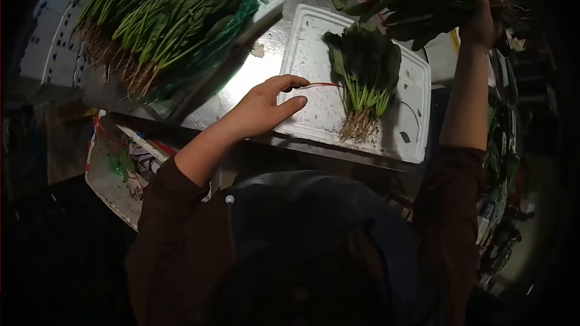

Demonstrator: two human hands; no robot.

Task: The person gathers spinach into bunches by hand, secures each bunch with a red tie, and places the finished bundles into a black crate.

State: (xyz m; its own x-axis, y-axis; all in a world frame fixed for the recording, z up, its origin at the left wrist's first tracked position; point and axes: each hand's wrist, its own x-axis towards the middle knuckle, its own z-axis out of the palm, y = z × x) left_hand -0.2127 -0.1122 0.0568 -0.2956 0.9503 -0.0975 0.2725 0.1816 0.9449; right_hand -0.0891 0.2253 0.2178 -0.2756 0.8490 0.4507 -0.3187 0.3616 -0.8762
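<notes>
A bunch of spinach lies on the white foam lid, leaves toward the back and pinkish roots toward me. A thin red tie runs from beneath its left side to the fingertips of my left hand. That hand hovers over the lid's left edge, palm down, thumb apart from the fingers. Up at the right, my right hand is wrapped round the stems of a second spinach bunch. Its leaves point left and its roots stick out to the right.
A large heap of spinach with roots rests on green plastic at the back left, by a white foam box. The metal table shines under a lamp. Below its left edge stands a white bin with scraps.
</notes>
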